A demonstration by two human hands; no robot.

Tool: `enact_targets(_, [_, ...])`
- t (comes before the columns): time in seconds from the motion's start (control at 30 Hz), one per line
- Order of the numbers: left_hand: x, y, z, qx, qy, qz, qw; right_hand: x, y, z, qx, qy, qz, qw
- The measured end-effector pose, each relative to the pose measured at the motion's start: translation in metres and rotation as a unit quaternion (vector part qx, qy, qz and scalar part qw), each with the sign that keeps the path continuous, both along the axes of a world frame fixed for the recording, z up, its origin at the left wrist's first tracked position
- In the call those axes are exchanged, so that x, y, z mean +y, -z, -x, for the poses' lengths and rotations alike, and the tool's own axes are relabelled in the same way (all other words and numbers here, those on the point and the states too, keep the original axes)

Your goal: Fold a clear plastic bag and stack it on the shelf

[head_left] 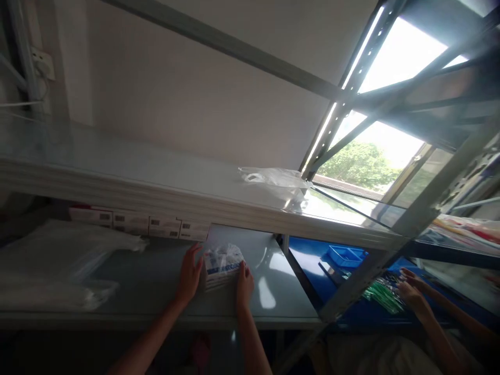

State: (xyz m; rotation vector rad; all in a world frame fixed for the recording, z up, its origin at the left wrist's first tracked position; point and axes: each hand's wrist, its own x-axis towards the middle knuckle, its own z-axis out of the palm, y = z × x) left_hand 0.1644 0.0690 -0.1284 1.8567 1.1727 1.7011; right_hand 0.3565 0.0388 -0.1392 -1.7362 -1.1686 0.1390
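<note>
A small pack in clear, crinkled plastic, with blue and white print on it, is on the lower shelf between my hands. I cannot make out what is inside it. My left hand is at its left side, fingers curved along the edge. On the opposite side, my right hand grips the right edge with the fingertips on top. Behind my left hand stands a row of white boxes with barcode labels.
Large clear plastic bags lie on the lower shelf at left. A thin plastic bag rests on the upper shelf. A metal post stands at right; beyond it another person's hands work over green items near a blue tray.
</note>
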Motion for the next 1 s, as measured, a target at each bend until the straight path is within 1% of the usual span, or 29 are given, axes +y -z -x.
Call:
enact_targets(0.07, [-0.022, -0.014, 0.013, 0.068, 0.004, -0.049, 0.996, -0.021, 0.001, 0.029, 0.045, 0.019, 0.018, 0.999])
enact_targets(0.17, [-0.045, -0.034, 0.034, 0.214, 0.032, -0.072, 0.974, -0.044, -0.002, 0.073, 0.115, 0.024, 0.029, 0.993])
enact_targets(0.27, [-0.05, -0.05, 0.055, 0.319, 0.03, -0.053, 0.946, -0.055, -0.008, 0.107, 0.144, 0.019, 0.028, 0.989])
enact_targets(0.33, [-0.048, -0.059, 0.068, 0.354, 0.022, -0.038, 0.934, -0.056, -0.014, 0.121, 0.16, 0.008, 0.026, 0.987])
enact_targets(0.4, [-0.045, -0.066, 0.08, 0.375, 0.014, -0.03, 0.926, -0.055, -0.022, 0.127, 0.148, -0.002, 0.012, 0.989])
enact_targets(0.43, [-0.044, -0.069, 0.085, 0.384, 0.01, -0.029, 0.923, -0.054, -0.028, 0.129, 0.123, 0.0, 0.001, 0.992])
enact_targets(0.5, [-0.043, -0.074, 0.092, 0.397, -0.003, -0.034, 0.917, -0.053, -0.043, 0.13, 0.037, -0.005, -0.021, 0.999])
enact_targets(0.53, [-0.042, -0.076, 0.094, 0.403, -0.009, -0.04, 0.914, -0.052, -0.052, 0.129, -0.017, -0.023, -0.028, 0.999])
enact_targets(0.57, [-0.043, -0.078, 0.096, 0.407, -0.014, -0.047, 0.912, -0.051, -0.061, 0.129, -0.073, -0.056, -0.028, 0.995])
enact_targets(0.6, [-0.044, -0.08, 0.098, 0.408, -0.02, -0.054, 0.911, -0.05, -0.069, 0.129, -0.129, -0.104, -0.021, 0.986])
enact_targets(0.67, [-0.046, -0.082, 0.102, 0.406, -0.037, -0.064, 0.911, -0.047, -0.084, 0.127, -0.225, -0.197, 0.005, 0.954])
enact_targets(0.7, [-0.048, -0.084, 0.105, 0.401, -0.047, -0.065, 0.913, -0.045, -0.089, 0.125, -0.26, -0.224, 0.018, 0.939])
enact_targets(0.73, [-0.049, -0.085, 0.11, 0.394, -0.057, -0.061, 0.915, -0.043, -0.093, 0.122, -0.283, -0.235, 0.029, 0.929])
enact_targets(0.77, [-0.051, -0.086, 0.116, 0.385, -0.067, -0.054, 0.919, -0.042, -0.096, 0.119, -0.294, -0.233, 0.034, 0.926])
enact_targets(0.8, [-0.052, -0.087, 0.123, 0.374, -0.077, -0.044, 0.923, -0.041, -0.098, 0.114, -0.291, -0.219, 0.035, 0.931])
enact_targets(0.9, [-0.053, -0.088, 0.145, 0.315, -0.093, -0.007, 0.945, -0.041, -0.099, 0.098, -0.226, -0.169, 0.028, 0.959])
enact_targets(0.97, [-0.053, -0.088, 0.152, 0.275, -0.077, -0.004, 0.958, -0.043, -0.097, 0.091, -0.18, -0.158, 0.028, 0.97])
enact_targets(1.0, [-0.053, -0.089, 0.151, 0.265, -0.06, -0.01, 0.962, -0.044, -0.096, 0.09, -0.168, -0.164, 0.027, 0.972])
